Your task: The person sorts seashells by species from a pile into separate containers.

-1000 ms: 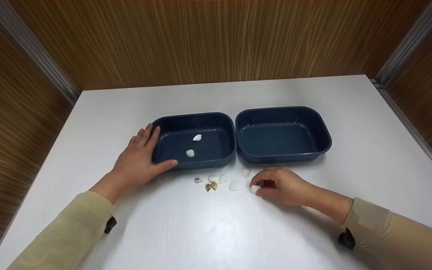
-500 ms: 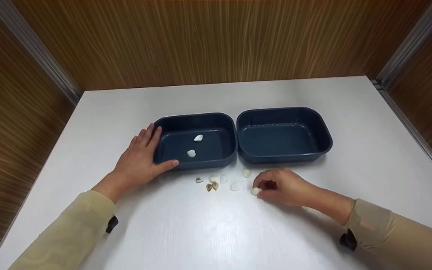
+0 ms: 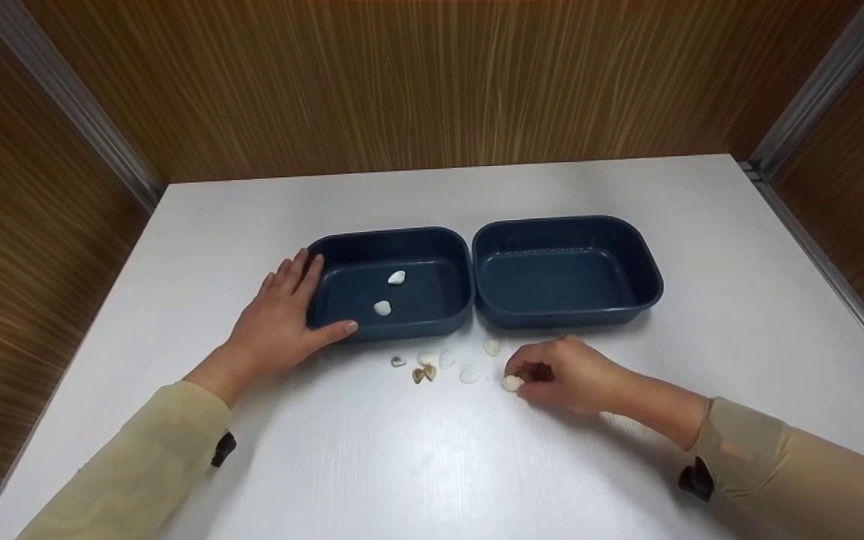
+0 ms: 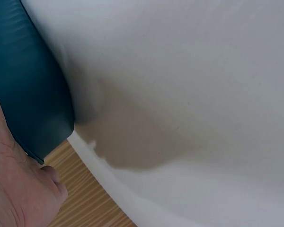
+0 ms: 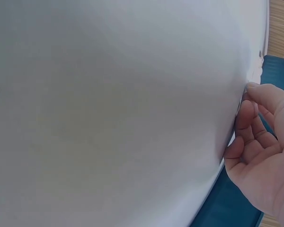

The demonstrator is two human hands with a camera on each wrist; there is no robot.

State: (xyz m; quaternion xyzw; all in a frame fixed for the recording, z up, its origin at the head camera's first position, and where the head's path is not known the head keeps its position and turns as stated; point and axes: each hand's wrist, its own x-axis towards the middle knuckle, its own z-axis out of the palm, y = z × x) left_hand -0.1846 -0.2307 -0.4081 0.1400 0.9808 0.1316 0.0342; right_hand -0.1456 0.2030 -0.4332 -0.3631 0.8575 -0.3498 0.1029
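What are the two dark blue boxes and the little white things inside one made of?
The left box and right box look like smooth, slightly shiny plastic: soft highlights and rounded, molded-looking corners suggest it, though coated metal is possible. The white things look like seashells with a dull, chalky finish, judging by their pale, rounded shapes, but they're too small to be sure.

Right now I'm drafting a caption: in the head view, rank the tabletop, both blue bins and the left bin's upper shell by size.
Tabletop
Left bin and right bin: too alike to rank
Upper shell

Two trays [image 3: 559, 277], ten shells [image 3: 469, 373] (two clearly brown).
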